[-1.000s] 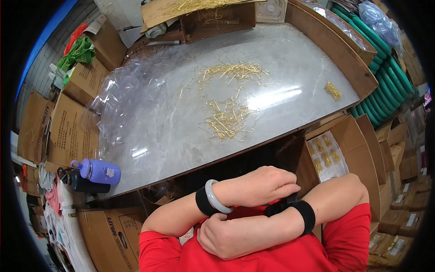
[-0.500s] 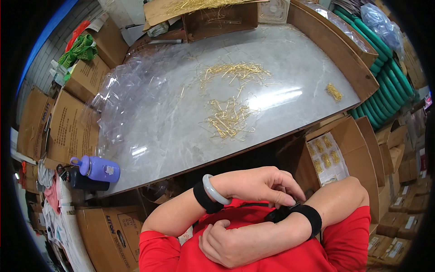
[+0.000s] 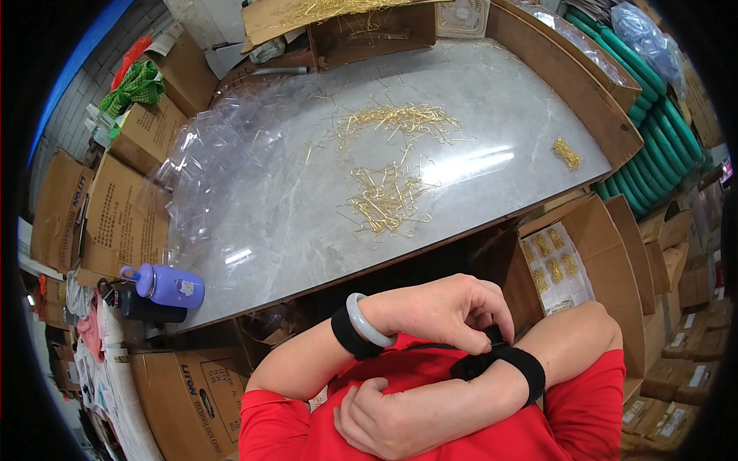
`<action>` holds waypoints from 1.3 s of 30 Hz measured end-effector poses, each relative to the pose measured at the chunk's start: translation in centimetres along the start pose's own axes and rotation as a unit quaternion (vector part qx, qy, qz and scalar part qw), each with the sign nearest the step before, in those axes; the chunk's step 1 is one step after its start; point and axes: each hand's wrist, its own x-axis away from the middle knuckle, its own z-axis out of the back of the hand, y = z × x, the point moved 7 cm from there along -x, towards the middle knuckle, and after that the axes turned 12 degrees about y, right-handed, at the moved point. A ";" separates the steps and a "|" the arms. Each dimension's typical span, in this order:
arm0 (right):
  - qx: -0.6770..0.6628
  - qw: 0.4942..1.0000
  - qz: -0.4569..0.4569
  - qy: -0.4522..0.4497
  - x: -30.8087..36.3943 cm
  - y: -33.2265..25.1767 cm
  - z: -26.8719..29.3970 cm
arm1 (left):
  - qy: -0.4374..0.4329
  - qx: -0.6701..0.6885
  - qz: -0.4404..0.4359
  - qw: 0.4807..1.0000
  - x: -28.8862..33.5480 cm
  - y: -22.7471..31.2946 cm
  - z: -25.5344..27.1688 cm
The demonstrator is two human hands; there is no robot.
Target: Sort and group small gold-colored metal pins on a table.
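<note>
My left arm, with a pale bangle (image 3: 367, 323) and a black wristband (image 3: 352, 334), reaches across to my right wrist. There my left hand (image 3: 450, 307) pinches a black wrist strap (image 3: 526, 375) near a small dark device (image 3: 469, 367), partly hidden by the fingers. My right forearm lies across my red shirt. The right hand (image 3: 367, 419) rests against the shirt with its fingers curled together and nothing seen in them. Beyond, on the grey table, lie a nearer pile of gold wire hooks (image 3: 384, 201) and a farther pile (image 3: 403, 121).
A small gold bundle (image 3: 566, 153) lies near the table's right edge. Clear plastic packaging (image 3: 219, 161) spreads over its left side, beside a purple bottle (image 3: 175, 286). To the right, an open carton (image 3: 607, 253) holds a tray (image 3: 569, 290) with several gold bundles.
My left fingers have shifted slightly at the right wrist, and a black end of the strap now stands up at their tips. The right hand has hardly moved.
</note>
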 end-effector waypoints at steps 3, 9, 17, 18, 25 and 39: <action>0.007 1.000 -0.001 -0.004 0.1 -0.1 0.3 | 0.002 -0.025 0.001 1.000 0.0 0.0 -0.2; -0.006 1.000 -0.004 -0.012 0.1 -0.4 0.2 | -0.023 -0.018 -0.002 1.000 0.2 -0.1 -0.4; -0.031 0.999 -0.011 0.001 0.0 -0.5 0.0 | 0.052 0.073 0.079 0.993 0.5 -0.7 0.0; -0.032 0.999 -0.014 0.000 0.0 -0.4 -0.1 | 0.051 0.074 0.079 0.993 0.5 -0.5 -0.1; -0.036 0.999 -0.033 0.000 0.2 -0.1 -0.1 | 0.081 0.110 0.047 0.989 1.0 -0.1 -0.2; -0.071 0.907 -0.332 0.249 5.9 13.7 4.5 | 0.220 0.208 -0.002 0.953 0.4 -1.2 2.5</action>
